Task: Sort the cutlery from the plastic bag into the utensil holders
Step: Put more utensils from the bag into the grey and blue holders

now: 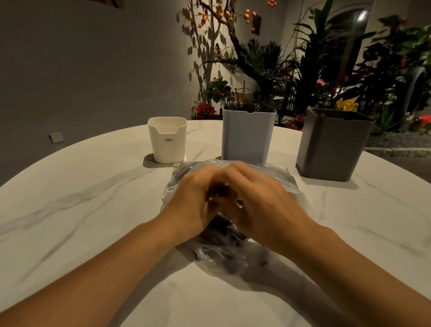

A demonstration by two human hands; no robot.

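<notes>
A clear bag (226, 258) is laid flat on the white table (63, 225), right under both hands. Dark cutlery (223, 230) can be seen inside it, lying in a heap, with the long parts pointed mostly toward the person. The left hand (193, 196) and the right hand (260, 207) are pressed close together on top of the bag, about equally near to it. Their fingers are curled down into the plastic, and a pinch on the bag is likely (the tips are blurred and hidden, so it cannot be told for sure). Three holders are stood past the bag: a small white one (167, 140) on the left, a blue one (246, 135) in the middle, just beside the bag, and a big grey one (333, 146) on the right. The bag must be opened first, it is thought, before anything is sorted.
</notes>
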